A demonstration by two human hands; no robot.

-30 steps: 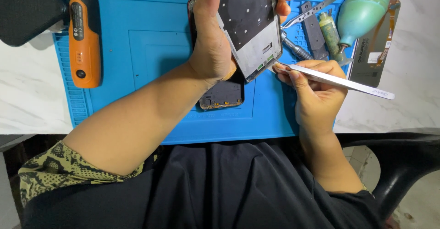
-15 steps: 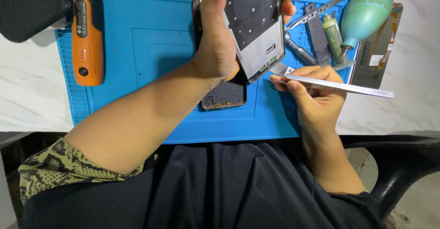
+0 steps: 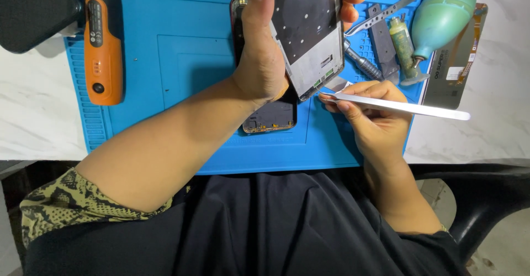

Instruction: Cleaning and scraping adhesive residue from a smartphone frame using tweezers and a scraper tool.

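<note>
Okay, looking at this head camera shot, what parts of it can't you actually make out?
- Phone frame in the left hand: top cut off by the picture's upper edge.
- Tweezers tip at the frame's lower corner: too small to tell what it touches.
- Second phone on the blue mat: mostly hidden under the left hand.
- Right hand palm: turned away.

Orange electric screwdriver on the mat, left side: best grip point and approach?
Grip the orange electric screwdriver across its fat orange barrel, near the middle, coming straight down from above. It lies flat and lengthwise on the blue mat, with bare mat along its right flank. The dark case crowds its upper left, so keep fingers lower down.
</note>
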